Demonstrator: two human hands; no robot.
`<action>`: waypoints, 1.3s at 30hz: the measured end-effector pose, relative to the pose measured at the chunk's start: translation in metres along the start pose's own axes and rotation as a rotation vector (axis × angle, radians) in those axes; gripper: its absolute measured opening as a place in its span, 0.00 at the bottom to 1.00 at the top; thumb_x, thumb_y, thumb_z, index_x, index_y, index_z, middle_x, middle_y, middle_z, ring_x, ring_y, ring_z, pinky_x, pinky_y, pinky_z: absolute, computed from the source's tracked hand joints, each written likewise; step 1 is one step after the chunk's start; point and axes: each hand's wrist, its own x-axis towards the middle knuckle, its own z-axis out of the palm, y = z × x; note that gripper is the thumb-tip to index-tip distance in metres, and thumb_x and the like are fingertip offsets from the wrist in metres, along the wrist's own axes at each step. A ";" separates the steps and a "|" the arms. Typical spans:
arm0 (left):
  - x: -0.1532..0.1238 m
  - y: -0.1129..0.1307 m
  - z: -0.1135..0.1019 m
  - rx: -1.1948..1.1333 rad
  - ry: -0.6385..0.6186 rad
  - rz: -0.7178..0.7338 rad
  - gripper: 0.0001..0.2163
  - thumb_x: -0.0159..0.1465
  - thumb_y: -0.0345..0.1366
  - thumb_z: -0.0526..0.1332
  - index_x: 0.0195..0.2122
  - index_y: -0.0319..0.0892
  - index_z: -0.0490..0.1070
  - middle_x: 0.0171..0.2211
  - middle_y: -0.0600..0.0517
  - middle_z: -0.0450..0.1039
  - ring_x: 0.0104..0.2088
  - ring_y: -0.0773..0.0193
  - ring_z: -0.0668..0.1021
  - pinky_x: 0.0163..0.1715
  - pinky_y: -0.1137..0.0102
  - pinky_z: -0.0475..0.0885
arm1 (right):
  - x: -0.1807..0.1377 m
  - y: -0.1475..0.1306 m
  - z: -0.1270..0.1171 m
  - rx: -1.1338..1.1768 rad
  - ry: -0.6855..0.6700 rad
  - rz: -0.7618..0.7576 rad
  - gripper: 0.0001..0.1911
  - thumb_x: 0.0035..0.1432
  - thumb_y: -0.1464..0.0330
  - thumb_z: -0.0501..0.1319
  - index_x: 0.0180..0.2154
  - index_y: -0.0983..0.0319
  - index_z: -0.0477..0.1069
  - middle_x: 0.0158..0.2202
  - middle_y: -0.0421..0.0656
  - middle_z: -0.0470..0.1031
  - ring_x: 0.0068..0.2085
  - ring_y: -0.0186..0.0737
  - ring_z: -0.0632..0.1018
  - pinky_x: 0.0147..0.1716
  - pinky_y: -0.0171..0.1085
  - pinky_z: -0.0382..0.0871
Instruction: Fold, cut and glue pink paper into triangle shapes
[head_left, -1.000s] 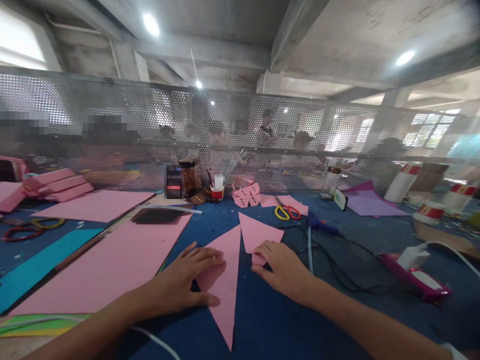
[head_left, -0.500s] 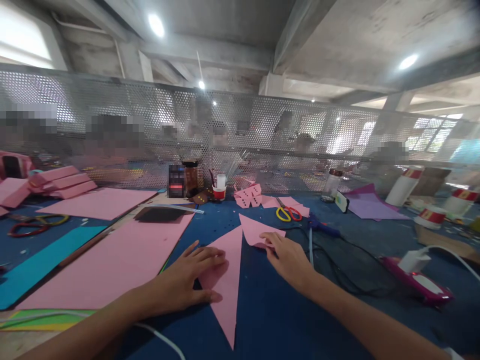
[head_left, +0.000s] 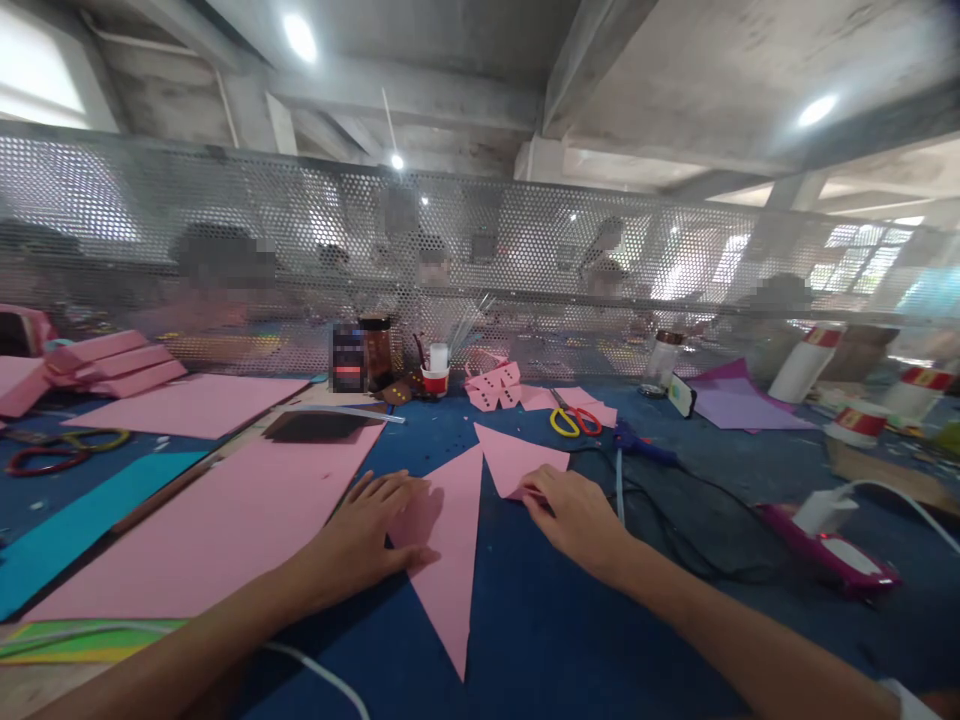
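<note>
My left hand (head_left: 367, 530) lies flat, fingers stretched out, on the left edge of a long pink paper triangle (head_left: 450, 560) on the blue table (head_left: 570, 630). My right hand (head_left: 574, 515) rests on the near corner of a smaller pink triangle (head_left: 517, 460), fingertips pressed on the paper; its fingers look loosely curled. The two triangles lie close together, tips nearly meeting at the middle of the table.
A large pink sheet (head_left: 217, 520) lies left, with a teal sheet (head_left: 82, 520) beside it. Yellow and red scissors (head_left: 570, 420), a blue glue gun (head_left: 641, 445) with black cables, a pink device (head_left: 832, 550), jars and a perforated metal screen (head_left: 480, 260) stand behind.
My right hand has stayed at the small triangle's corner and shifted slightly towards me. My left hand slid a little left and towards me on the long triangle.
</note>
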 end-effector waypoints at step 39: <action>-0.002 0.017 -0.039 -0.361 0.496 -0.052 0.11 0.67 0.45 0.59 0.41 0.48 0.79 0.42 0.52 0.82 0.46 0.53 0.81 0.54 0.60 0.72 | -0.003 -0.033 -0.003 0.196 0.058 -0.175 0.21 0.66 0.60 0.60 0.58 0.59 0.66 0.56 0.50 0.74 0.57 0.50 0.73 0.58 0.51 0.64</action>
